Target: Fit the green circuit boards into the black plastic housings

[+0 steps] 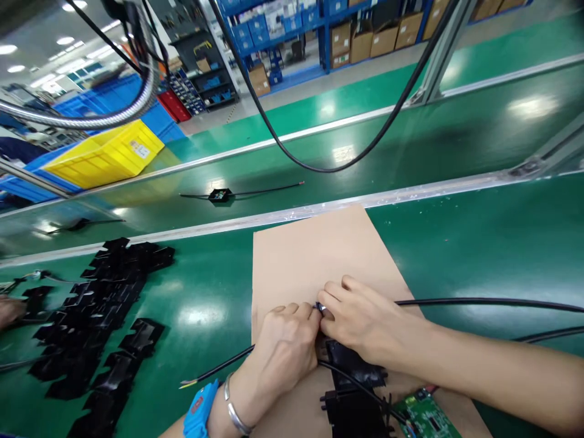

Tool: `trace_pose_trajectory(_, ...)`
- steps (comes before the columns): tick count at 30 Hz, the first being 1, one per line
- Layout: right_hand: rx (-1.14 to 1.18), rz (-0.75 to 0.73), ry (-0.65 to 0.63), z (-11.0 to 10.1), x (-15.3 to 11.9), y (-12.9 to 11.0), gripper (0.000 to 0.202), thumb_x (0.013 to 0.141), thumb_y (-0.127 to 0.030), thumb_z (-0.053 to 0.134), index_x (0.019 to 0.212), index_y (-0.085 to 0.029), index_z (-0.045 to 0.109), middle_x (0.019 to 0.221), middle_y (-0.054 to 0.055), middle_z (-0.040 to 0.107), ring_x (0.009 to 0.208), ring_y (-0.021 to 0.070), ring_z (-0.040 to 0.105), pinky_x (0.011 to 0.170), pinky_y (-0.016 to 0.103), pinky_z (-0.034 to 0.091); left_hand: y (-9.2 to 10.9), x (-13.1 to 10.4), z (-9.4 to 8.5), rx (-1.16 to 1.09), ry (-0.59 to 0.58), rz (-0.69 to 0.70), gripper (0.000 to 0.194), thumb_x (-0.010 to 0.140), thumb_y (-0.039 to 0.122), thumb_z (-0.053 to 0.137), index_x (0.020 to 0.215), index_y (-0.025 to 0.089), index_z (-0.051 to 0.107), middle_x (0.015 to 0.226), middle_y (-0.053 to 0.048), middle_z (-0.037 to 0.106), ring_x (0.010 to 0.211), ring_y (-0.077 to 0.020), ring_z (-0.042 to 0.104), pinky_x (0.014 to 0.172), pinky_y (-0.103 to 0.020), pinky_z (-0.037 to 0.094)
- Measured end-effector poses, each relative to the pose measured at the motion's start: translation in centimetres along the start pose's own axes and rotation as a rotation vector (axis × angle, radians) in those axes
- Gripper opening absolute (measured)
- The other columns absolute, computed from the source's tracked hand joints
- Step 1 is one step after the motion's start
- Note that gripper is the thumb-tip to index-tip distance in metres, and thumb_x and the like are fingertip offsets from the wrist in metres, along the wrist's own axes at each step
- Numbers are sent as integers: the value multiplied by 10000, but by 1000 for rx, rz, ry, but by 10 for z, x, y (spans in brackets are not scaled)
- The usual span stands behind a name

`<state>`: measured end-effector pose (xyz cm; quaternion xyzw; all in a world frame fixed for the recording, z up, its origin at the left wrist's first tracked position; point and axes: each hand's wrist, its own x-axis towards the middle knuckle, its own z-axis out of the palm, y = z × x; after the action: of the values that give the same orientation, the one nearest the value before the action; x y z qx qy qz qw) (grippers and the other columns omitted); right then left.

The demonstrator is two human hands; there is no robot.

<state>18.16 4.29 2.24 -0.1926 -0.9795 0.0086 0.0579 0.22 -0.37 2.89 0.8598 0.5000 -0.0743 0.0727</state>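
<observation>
My left hand (289, 340), with a silver bangle and a blue wristband at the wrist, is closed over the cardboard sheet (314, 255). My right hand (358, 313) meets it, fingers pinched together. A small dark piece with a shiny part (320, 307) shows between the fingertips; its kind is too hidden to tell. One black cable (223, 366) with bare coloured wire ends passes beneath my left hand and runs toward a green circuit board (426, 417). Another black cable (493, 301) leads in from the right behind my right hand. Black plastic housings (356, 410) lie below my hands.
Black folded plastic parts (95, 310) are spread on the green table at left, near another person's hand (10, 310). Beyond the metal rail lies a small black box with leads (220, 195). A yellow bin (107, 155) stands behind. A black cable (314, 167) hangs overhead.
</observation>
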Motion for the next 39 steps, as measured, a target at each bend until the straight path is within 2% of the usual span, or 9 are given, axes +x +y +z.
trace_pose_trajectory(5,29,156,62,1,-10,-2,93,856,-137,561,898,-179,632,933,71,542,913,240,444,762,380,330,-13,-11,7,-216,171,-104,133,900,184,466,928,201,594,894,-44,606,833,-223,572,723,-362,486)
trace_pose_trajectory(9,37,264,103,2,-9,-22,180,851,-164,583,1016,-126,645,909,78,551,874,248,442,781,401,338,-16,-13,17,-318,233,-43,154,922,173,469,952,211,616,912,-35,612,852,-202,562,770,-347,476)
trace_pose_trajectory(15,150,248,53,7,3,-41,160,899,-250,549,851,-154,669,874,84,544,832,251,436,729,410,359,-22,-9,25,-309,256,60,214,946,142,429,870,189,623,816,-31,594,752,-186,519,679,-329,447)
trace_pose_trajectory(18,214,283,39,1,-4,-32,220,911,-272,537,1025,-125,655,921,96,548,870,258,444,761,424,387,-22,-10,19,-325,197,49,192,938,129,428,896,187,606,848,-34,577,792,-195,516,706,-340,461)
trace_pose_trajectory(21,365,313,33,-13,-22,-15,282,918,-250,521,1183,-182,588,1056,92,542,983,263,453,833,427,411,-18,-11,4,-361,167,44,174,917,105,431,965,179,581,940,-50,566,866,-208,512,768,-366,481)
trace_pose_trajectory(24,451,407,57,-21,-42,2,382,899,-175,514,1279,-219,502,1169,85,513,1093,246,444,932,419,405,-14,-9,-8,-328,128,213,239,912,148,476,1135,192,550,1109,-66,555,969,-232,503,844,-403,487)
trace_pose_trajectory(27,492,467,34,-16,-52,8,449,868,-148,542,1303,-220,454,1195,84,507,1106,233,464,950,406,421,-11,-3,-9,-243,121,352,319,924,224,511,1243,209,516,1214,-67,544,1050,-258,489,896,-421,487)
trace_pose_trajectory(32,514,494,25,-1,-51,4,423,867,-132,514,1277,-214,451,1167,86,536,1061,233,514,907,405,461,-8,4,8,-157,271,420,194,957,185,450,1033,119,616,1189,-95,576,1103,-255,487,988,-389,445)
trace_pose_trajectory(39,438,497,76,1,-44,3,450,765,-149,587,1205,-196,505,1144,82,578,1028,251,544,880,424,478,-5,8,11,-125,386,453,190,922,108,447,826,147,607,1124,-99,613,1022,-198,540,1010,-385,434)
